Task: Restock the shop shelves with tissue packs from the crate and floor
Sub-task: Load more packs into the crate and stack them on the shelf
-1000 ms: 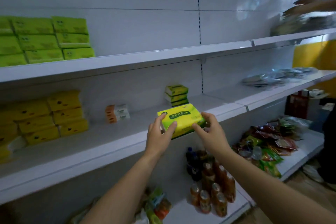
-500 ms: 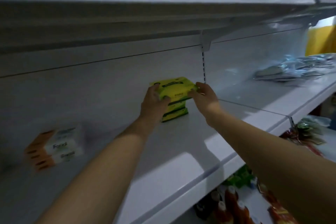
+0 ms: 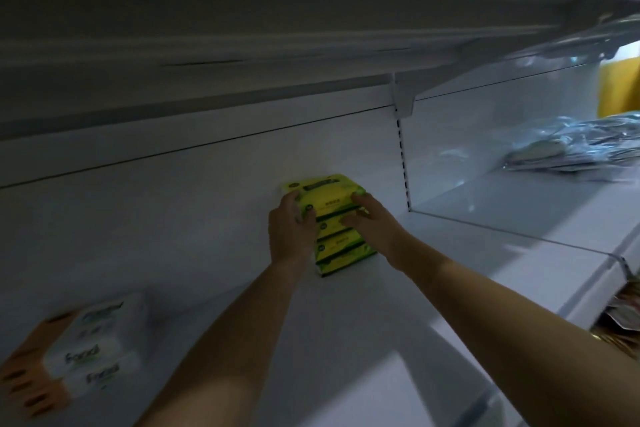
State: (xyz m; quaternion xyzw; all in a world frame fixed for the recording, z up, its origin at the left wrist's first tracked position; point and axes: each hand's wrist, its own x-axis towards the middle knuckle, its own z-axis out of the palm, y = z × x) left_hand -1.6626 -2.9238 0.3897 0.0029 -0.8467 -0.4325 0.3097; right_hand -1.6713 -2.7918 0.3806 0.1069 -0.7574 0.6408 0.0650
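Note:
A yellow-green tissue pack (image 3: 323, 189) lies on top of a stack of matching packs (image 3: 341, 253) at the back of the white middle shelf (image 3: 346, 340), against the back panel. My left hand (image 3: 290, 230) grips the top pack at its left end, fingers curled round the edge. My right hand (image 3: 372, 222) holds the pack's right end, with its fingers lying against the front of the stack. The stack's left side is hidden behind my left hand.
A stack of white and orange tissue packs (image 3: 74, 357) sits at the shelf's left. Clear plastic-wrapped goods (image 3: 575, 146) lie on the adjoining shelf section to the right. The upper shelf's underside (image 3: 277, 55) hangs low overhead. Snack packets (image 3: 623, 319) show below right.
Both hands carried the tissue pack from the shelf's front edge to the back and set it on the stack. The view has moved in under the upper shelf.

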